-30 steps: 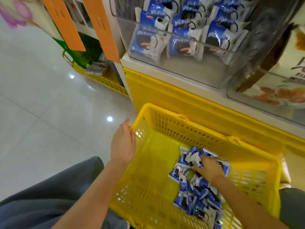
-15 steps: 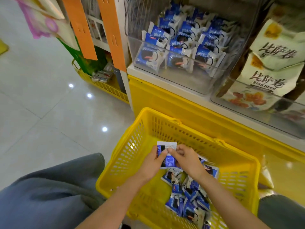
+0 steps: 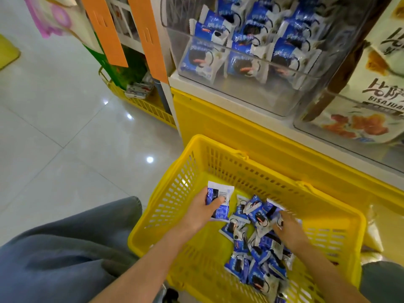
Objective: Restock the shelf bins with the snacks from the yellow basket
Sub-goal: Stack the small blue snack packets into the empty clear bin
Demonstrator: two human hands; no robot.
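From where I stand the job looks partway done at best. On the left, the person's left hand [image 3: 203, 209] grips one blue-and-white snack packet [image 3: 219, 200], thumb across its face, holding it just above the floor of the yellow basket [image 3: 175, 200]; it has not gone up to the shelf yet. Further right, a loose pile of packets [image 3: 255, 243] of the same kind lies along the right side of the basket's bottom, a couple of dozen by my guess, all waiting to be moved. The right hand [image 3: 288, 228] is down among them with its fingers on the wrappers, but they are blurred and I cannot tell whether it has closed on one. Above and to the right, the clear shelf bin [image 3: 251, 95] already holds rows of matching packets standing upright toward its back, with bare room at the front, so I judge there is space for the rest. The neighbouring bin [image 3: 358, 119] at the far right holds other bags with orange print.
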